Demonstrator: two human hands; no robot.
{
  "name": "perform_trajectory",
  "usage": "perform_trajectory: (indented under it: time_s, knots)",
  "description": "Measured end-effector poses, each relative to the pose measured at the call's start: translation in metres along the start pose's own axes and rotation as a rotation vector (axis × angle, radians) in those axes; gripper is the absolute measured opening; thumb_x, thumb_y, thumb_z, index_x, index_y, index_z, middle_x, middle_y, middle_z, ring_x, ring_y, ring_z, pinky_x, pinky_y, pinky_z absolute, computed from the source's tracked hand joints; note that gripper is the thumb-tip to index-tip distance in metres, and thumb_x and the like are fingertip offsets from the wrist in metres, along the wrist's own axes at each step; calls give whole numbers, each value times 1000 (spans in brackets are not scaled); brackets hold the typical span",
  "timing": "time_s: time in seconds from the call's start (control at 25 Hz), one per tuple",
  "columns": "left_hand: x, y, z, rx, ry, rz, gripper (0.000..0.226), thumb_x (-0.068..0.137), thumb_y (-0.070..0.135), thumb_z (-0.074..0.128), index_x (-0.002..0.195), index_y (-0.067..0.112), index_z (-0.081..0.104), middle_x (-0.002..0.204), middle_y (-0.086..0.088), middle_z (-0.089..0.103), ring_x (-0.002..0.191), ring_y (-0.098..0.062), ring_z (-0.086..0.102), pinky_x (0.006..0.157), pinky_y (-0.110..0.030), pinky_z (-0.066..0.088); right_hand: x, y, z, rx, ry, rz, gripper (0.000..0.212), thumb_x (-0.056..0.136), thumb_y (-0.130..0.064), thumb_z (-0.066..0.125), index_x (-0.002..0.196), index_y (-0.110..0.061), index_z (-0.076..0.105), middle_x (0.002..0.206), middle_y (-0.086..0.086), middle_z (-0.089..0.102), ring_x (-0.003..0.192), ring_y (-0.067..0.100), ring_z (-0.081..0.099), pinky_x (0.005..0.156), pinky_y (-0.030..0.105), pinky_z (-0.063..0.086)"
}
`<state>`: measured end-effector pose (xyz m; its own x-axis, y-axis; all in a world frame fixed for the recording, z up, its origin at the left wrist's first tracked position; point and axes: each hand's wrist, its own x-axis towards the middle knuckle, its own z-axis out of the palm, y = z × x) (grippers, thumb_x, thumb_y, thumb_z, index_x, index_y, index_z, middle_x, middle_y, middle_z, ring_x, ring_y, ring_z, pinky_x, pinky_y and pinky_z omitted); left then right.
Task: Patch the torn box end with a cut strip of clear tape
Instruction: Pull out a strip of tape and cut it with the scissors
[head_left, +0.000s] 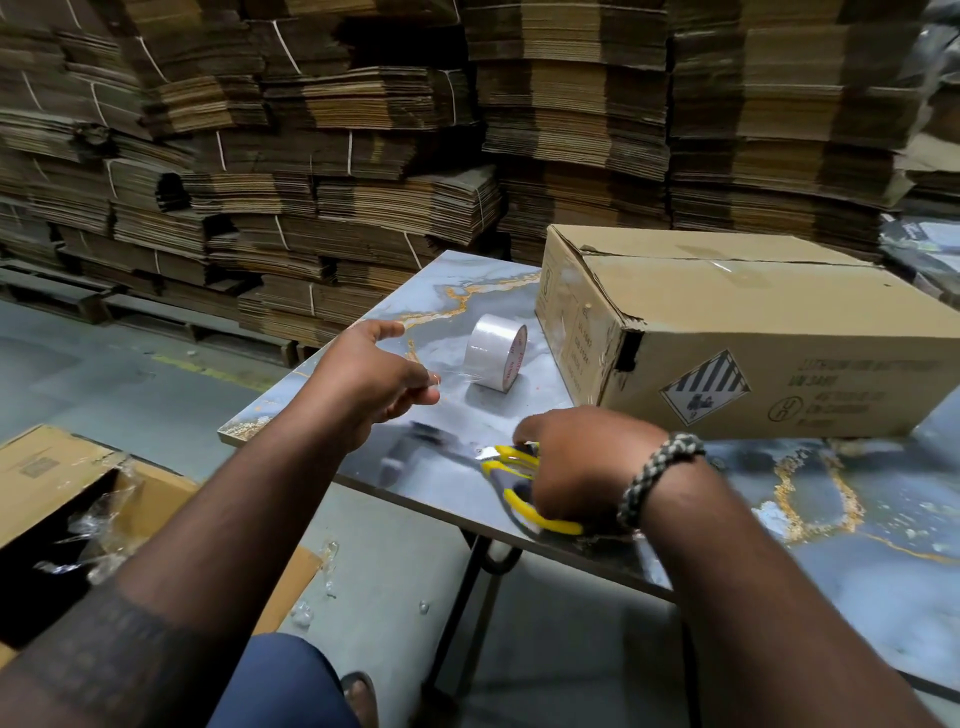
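Note:
A brown cardboard box (753, 338) lies on the marbled table (467, 291), its near corner torn open at the end. A roll of clear tape (496, 351) stands on edge just left of the box. My left hand (374, 379) pinches the free end of the tape, with a short clear strip stretched from the roll to my fingers. My right hand (582, 462) rests on the table and is closed around the yellow-handled scissors (511, 478), whose blades point left toward the strip and look blurred.
Tall stacks of flattened cardboard (363, 156) fill the background. An open carton with plastic wrap (78, 499) sits on the floor at the lower left. The table's metal legs (467, 597) stand in front of me.

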<state>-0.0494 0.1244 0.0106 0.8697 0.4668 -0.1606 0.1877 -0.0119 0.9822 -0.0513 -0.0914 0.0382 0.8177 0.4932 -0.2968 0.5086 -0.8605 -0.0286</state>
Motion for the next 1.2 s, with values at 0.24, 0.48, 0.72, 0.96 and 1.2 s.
perform_trajectory:
  time_s: [0.24,0.48,0.72,0.96,1.2]
  knots:
    - [0,-2,-1,9,3,-14,73,88,-14,72,150,17,47,106,-28,77,56,-18,77,43,-18,50,6,48,-18,110,-170,-30,52,78,-38,83,125,-40,63,98,-15,65,90,12,67,76,33,59]
    - [-8,1,2,24,19,-13,72,89,-14,72,149,17,46,108,-28,76,53,-16,76,42,-18,49,13,97,-22,820,-371,-135,42,95,5,61,131,-16,68,102,20,78,83,29,74,77,39,63]
    - [-17,2,8,40,37,-7,70,92,-12,70,151,16,45,104,-27,77,65,-21,76,52,-22,49,10,127,-5,1271,-316,-198,54,84,-18,64,135,1,58,99,26,59,65,25,60,51,27,51]
    - [-22,3,10,30,59,-12,72,90,-13,71,151,16,45,104,-26,76,58,-17,77,47,-19,51,2,141,2,1356,-325,-292,89,60,-37,98,132,-1,61,95,22,64,66,23,65,51,27,55]
    - [-24,4,11,34,59,-12,72,91,-11,71,152,16,46,101,-24,77,61,-18,78,58,-24,53,7,139,12,1553,-454,-239,77,56,-42,95,114,4,72,83,21,66,57,24,64,47,27,51]
